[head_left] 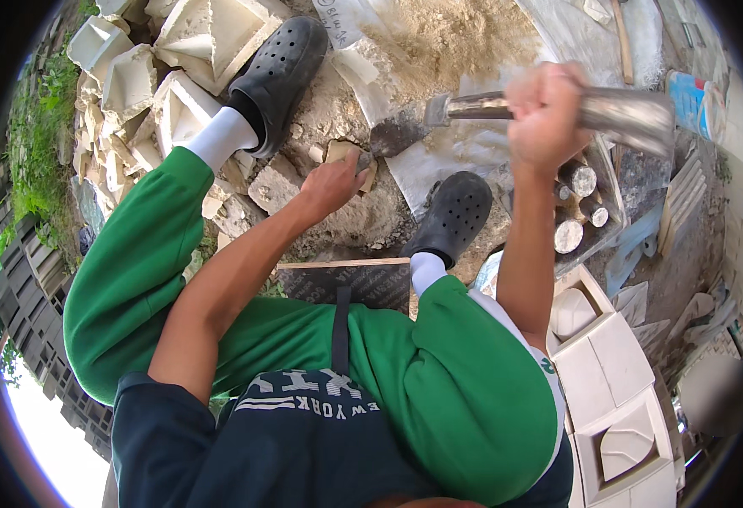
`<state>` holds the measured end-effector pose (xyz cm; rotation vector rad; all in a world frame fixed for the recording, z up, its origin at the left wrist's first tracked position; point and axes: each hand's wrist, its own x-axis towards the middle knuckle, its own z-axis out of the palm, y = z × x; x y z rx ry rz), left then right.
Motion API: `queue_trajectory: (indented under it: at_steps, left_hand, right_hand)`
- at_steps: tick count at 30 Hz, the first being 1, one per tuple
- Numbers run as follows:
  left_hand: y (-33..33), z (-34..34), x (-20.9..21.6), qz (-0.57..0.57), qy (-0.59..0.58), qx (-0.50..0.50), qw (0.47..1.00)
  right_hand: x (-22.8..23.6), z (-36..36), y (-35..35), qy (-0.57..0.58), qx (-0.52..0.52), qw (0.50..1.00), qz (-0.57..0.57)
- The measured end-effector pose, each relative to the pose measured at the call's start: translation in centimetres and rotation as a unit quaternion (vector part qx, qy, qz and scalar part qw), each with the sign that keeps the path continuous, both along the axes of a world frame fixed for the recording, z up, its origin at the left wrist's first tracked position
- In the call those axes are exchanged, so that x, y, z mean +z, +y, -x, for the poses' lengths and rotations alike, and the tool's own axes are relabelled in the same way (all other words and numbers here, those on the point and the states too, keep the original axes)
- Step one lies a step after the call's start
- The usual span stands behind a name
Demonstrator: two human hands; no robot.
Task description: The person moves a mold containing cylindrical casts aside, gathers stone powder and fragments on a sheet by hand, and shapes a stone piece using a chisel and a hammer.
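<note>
My right hand [546, 118] is raised at the upper right, its fingers wrapped round a long hammer-like tool [613, 112]. The tool lies crosswise, with a small squared metal end [437, 111] at the left; its broad right end is smeared by motion. Lower down, between my feet, my left hand [334, 183] closes over a small tan stone piece [342, 152]. That piece rests on a rough, dusty block [338, 216]. A small grey bit shows by the fingertips; I cannot tell what it is. The tool is apart from the stone piece.
Pale hollow cast blocks [206, 38] and broken pieces heap up at the left. Sandy dust [465, 42] covers a sheet ahead. Round-ended rods [569, 236] lie in a tray at the right, near white moulded blocks [613, 356]. My dark clogs [456, 216] flank the work spot.
</note>
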<state>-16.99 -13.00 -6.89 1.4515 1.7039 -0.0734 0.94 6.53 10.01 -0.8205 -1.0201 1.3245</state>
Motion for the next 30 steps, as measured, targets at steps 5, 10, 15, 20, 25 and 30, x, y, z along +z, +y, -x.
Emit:
queue_trajectory:
  at_steps: [5, 10, 15, 20, 25, 30]
  left_hand:
    - [0.0, 0.0, 0.5, 0.003, -0.005, -0.001, 1.000]
    - [0.0, 0.4, 0.1, -0.004, -0.007, 0.006, 1.000]
    - [0.2, 0.1, 0.1, -0.001, 0.005, -0.008, 1.000]
    - [-0.3, 0.0, 0.0, -0.008, 0.000, -0.015, 1.000]
    - [-0.3, 0.4, 0.2, -0.022, 0.005, -0.011, 1.000]
    - [0.2, 0.1, 0.0, -0.023, 0.002, -0.010, 1.000]
  right_hand:
    - [-0.9, -0.6, -0.3, -0.015, 0.003, 0.999, 0.043]
    - [3.2, -1.2, -0.1, -0.044, -0.014, 0.999, 0.007]
    - [-0.7, 0.4, -0.7, -0.071, -0.053, 0.996, 0.029]
    - [-0.4, -0.6, 0.1, -0.054, -0.040, 0.997, 0.044]
    - [3.2, -1.4, -0.3, -0.017, -0.014, 1.000, -0.013]
    - [-0.9, 2.3, -0.4, -0.034, -0.002, 0.999, -0.005]
